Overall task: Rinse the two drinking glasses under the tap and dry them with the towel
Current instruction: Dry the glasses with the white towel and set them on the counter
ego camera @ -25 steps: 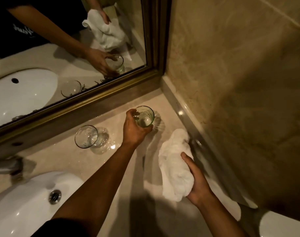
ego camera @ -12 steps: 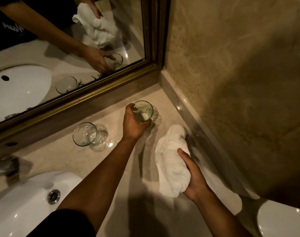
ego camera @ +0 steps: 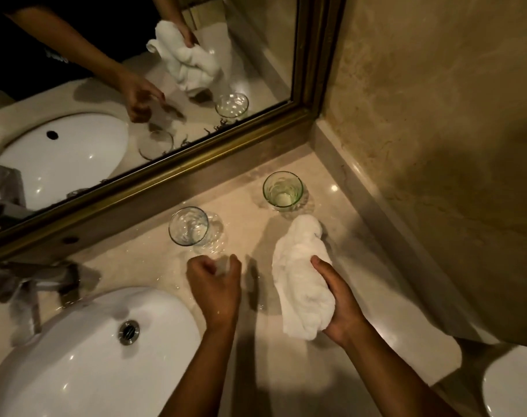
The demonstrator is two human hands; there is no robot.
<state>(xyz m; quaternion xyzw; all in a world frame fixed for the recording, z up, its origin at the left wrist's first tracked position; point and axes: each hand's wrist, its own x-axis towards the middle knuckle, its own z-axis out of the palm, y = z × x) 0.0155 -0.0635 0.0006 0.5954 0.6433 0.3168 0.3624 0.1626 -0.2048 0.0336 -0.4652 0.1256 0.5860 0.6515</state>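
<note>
I see the mirror (ego camera: 136, 94) above the basin (ego camera: 84, 356). Both glasses stand upright on the wet tabletop (ego camera: 286, 371), apart: the green-tinted glass (ego camera: 282, 191) near the corner, the clear glass (ego camera: 189, 226) nearer the tap (ego camera: 24, 284). My right hand (ego camera: 336, 299) grips the bunched towel (ego camera: 298, 281). My left hand (ego camera: 215, 284) hovers just short of the clear glass, fingers loosely curled, empty. I judge drying is under way; next, lift that glass to the towel.
</note>
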